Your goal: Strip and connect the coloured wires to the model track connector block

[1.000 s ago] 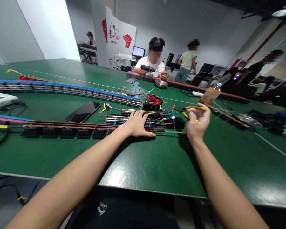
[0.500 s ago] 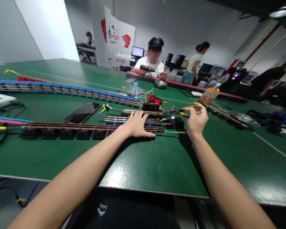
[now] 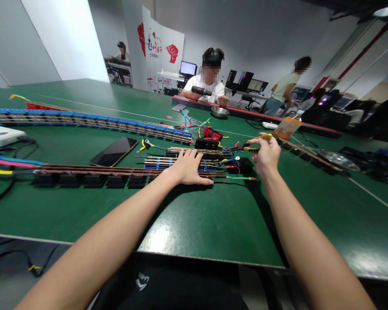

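Your left hand (image 3: 188, 168) lies flat and open, palm down, on the blue terminal strips (image 3: 161, 162) on the green counter (image 3: 213, 215). Your right hand (image 3: 267, 156) grips the yellow-handled pliers (image 3: 249, 149), held just above the wired black block (image 3: 244, 165), tips pointing left.
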{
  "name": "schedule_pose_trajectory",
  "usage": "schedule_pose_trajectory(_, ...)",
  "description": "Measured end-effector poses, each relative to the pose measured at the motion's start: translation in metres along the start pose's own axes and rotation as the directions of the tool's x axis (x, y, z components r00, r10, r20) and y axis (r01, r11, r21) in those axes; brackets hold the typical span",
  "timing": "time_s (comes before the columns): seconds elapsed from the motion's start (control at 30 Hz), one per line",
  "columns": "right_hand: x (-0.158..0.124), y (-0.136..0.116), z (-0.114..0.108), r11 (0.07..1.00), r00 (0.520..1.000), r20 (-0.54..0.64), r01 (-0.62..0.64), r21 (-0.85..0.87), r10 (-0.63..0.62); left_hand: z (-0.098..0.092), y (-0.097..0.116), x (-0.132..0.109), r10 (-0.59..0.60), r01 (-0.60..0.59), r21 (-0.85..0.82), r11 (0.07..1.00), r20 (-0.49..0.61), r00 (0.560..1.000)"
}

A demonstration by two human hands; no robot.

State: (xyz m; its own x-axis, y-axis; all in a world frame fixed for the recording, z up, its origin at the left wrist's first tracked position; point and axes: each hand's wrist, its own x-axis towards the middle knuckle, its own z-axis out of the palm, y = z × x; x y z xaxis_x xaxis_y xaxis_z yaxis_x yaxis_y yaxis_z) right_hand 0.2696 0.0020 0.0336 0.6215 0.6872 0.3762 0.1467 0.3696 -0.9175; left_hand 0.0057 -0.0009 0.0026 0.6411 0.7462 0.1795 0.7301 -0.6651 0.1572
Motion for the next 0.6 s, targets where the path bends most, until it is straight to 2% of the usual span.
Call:
schedule_pose_trajectory(0.2,-0.001,-0.006,-0.008,0.995,0.995,0.046,-0.086,0.04,0.085,0.001,0.0,0.0,-0.003,0.003,0.007,1.0,0.006,1.0)
schedule_pose_trajectory(0.43,-0.005,-0.006,-0.012,0.995,0.974,0.219,0.078,-0.058,-0.064,0.001,0.0,0.0,0.003,-0.003,0.001,1.0,0.0,1.0)
schedule_pose_trajectory(0.6,-0.002,-0.007,-0.013,0.987,0.9,0.427,0.138,-0.082,-0.091,0.002,-0.001,0.001,0.011,-0.011,0.004,1.0,-0.005,1.0)
